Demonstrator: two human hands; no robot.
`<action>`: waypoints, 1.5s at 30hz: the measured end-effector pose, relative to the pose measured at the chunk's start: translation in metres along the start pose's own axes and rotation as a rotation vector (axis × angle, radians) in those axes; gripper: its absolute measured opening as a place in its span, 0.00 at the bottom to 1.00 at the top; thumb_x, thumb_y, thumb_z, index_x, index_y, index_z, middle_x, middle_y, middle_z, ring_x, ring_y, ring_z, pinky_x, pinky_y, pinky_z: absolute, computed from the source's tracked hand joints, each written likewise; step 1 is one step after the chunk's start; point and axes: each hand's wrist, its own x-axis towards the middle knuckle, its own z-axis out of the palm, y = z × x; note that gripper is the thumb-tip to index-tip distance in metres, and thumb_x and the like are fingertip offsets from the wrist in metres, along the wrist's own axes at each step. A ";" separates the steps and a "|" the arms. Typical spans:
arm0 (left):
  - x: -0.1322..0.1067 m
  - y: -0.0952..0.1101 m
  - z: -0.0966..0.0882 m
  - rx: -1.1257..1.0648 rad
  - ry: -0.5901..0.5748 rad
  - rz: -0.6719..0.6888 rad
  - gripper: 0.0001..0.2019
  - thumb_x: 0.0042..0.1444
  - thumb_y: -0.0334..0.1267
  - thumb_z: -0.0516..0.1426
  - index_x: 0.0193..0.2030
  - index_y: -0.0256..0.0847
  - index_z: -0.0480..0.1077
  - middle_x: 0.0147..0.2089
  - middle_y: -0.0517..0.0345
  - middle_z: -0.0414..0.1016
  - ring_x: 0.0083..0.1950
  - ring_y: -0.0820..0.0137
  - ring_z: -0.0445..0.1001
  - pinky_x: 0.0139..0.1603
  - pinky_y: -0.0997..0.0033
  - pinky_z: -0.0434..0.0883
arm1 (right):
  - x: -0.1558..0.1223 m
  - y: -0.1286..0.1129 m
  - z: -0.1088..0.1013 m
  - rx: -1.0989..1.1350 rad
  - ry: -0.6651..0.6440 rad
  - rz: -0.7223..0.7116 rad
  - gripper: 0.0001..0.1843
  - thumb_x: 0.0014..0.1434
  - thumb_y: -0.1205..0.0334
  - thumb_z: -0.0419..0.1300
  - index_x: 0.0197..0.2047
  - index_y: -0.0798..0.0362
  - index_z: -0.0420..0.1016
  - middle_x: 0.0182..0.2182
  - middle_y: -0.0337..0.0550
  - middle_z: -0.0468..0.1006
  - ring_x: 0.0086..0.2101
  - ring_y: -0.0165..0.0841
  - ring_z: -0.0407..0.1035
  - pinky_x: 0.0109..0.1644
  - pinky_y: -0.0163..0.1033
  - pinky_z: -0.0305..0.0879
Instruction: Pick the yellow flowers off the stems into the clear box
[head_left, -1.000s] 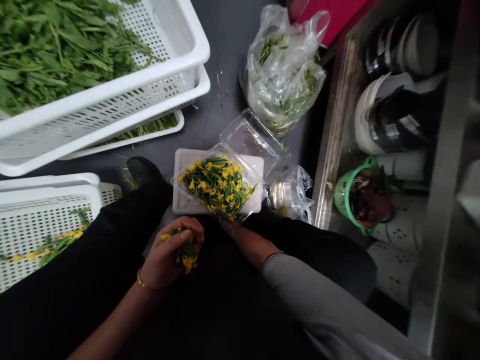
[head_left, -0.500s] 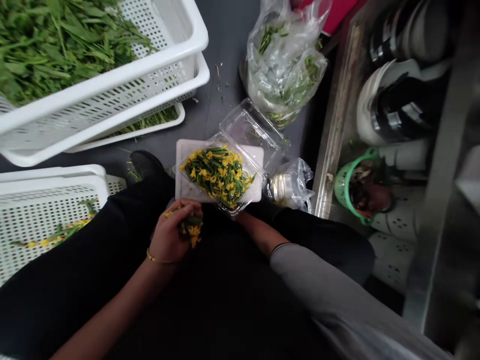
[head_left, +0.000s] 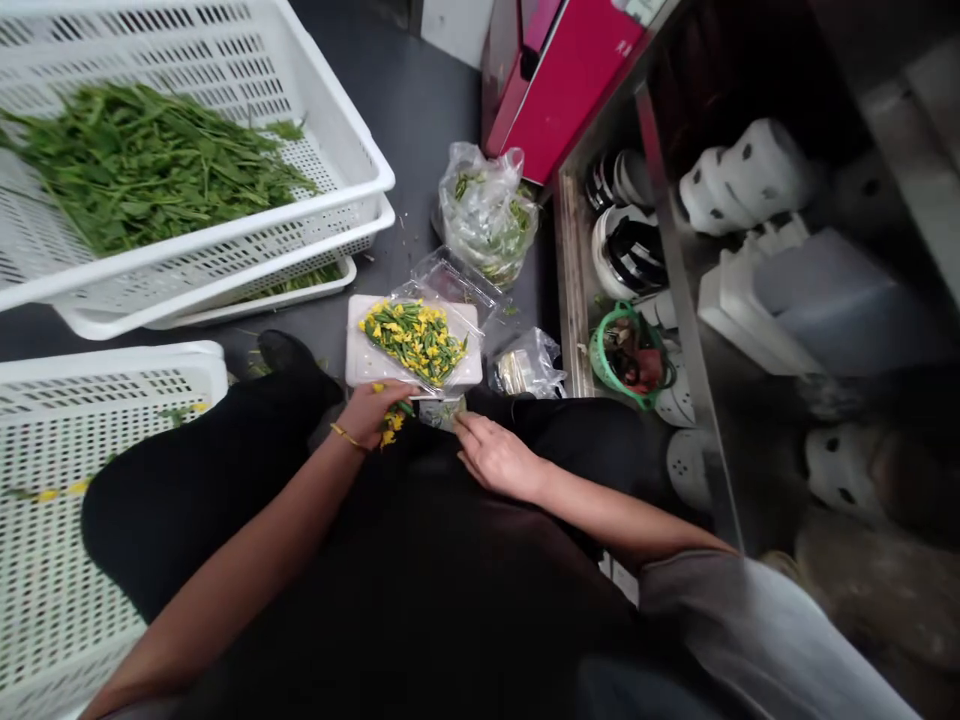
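Still gripping flowers (head_left: 391,428) in the curled fingers of the left hand (head_left: 366,412), just near left of the tub (head_left: 454,370). Heaped in the tub, on a white block (head_left: 358,350): more flowers. Now plainly showing the right hand (head_left: 491,450) near right of the tub, fingers nearly straight; cannot tell if holding anything. Apparently leaving the tub supported by the block alone.

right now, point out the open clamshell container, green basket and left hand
Open clamshell container (head_left: 459,284), head view, on its clear lid.
Green basket (head_left: 598,356), head view, on its outer wall.
Left hand (head_left: 367,412), head view, on its back.
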 end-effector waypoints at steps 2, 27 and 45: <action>-0.008 -0.008 0.007 -0.015 -0.173 -0.064 0.08 0.37 0.36 0.65 0.23 0.34 0.75 0.20 0.57 0.71 0.21 0.75 0.67 0.21 0.76 0.62 | -0.002 -0.018 -0.012 0.043 0.123 -0.086 0.24 0.64 0.62 0.46 0.59 0.66 0.61 0.56 0.62 0.64 0.58 0.42 0.57 0.60 0.47 0.59; 0.021 -0.005 -0.014 -0.213 -0.083 -0.044 0.16 0.37 0.40 0.67 0.32 0.35 0.71 0.20 0.60 0.69 0.18 0.77 0.64 0.14 0.80 0.57 | 0.144 0.084 0.015 0.086 -0.167 0.615 0.13 0.60 0.55 0.52 0.41 0.53 0.72 0.40 0.47 0.77 0.41 0.37 0.71 0.41 0.37 0.63; 0.008 -0.007 -0.003 0.338 -0.241 0.183 0.06 0.38 0.37 0.65 0.24 0.37 0.76 0.23 0.57 0.73 0.25 0.74 0.66 0.27 0.75 0.64 | 0.080 0.044 -0.018 0.679 -0.055 0.289 0.17 0.62 0.53 0.50 0.28 0.55 0.67 0.21 0.36 0.69 0.24 0.26 0.65 0.30 0.30 0.58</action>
